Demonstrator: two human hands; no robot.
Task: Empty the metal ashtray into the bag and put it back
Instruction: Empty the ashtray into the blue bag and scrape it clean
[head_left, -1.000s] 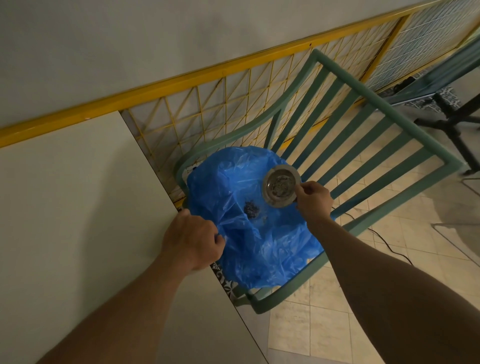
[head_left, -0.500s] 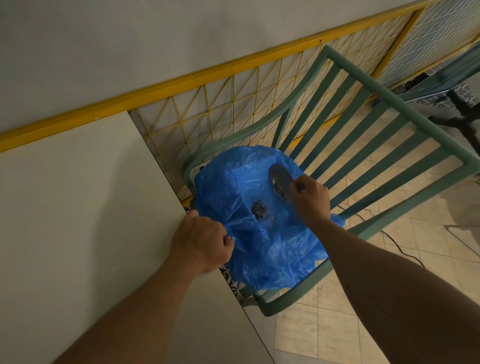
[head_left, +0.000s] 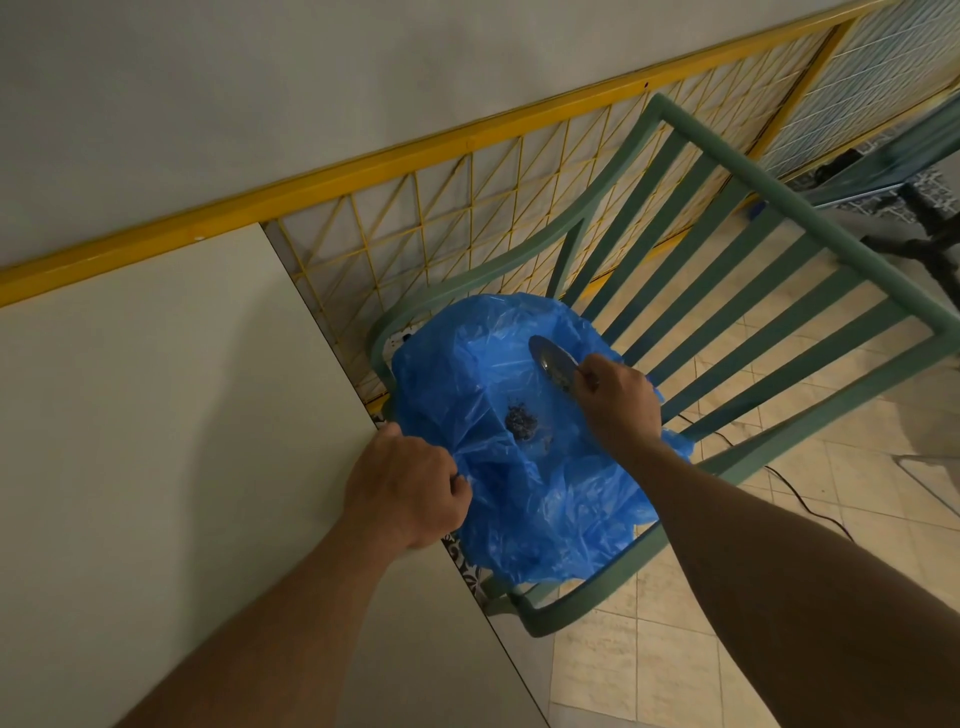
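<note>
1. A pale table (head_left: 130, 441) fills the lower left, its edge running diagonally down to the right.
2. A green chair (head_left: 779, 291) with a slatted back stands just beside that edge, over a tiled floor (head_left: 675, 649), with a yellow wire fence (head_left: 415, 223) behind it.
3. A blue plastic bag (head_left: 519, 493) lies spread open on the chair seat, its mouth facing up.
4. The left hand (head_left: 408, 488) is closed in a fist on the bag's near edge, at the table edge, gripping the plastic.
5. The right hand (head_left: 615, 402) is over the bag's far side, fingers pinched on the rim of the ashtray (head_left: 553, 361).
6. The metal ashtray is tipped steeply on edge above the bag's opening, its hollow turned toward the bag's middle.
7. A small dark pile of ash (head_left: 521, 423) sits in the bag's hollow, below and left of the ashtray, apart from it.
</note>
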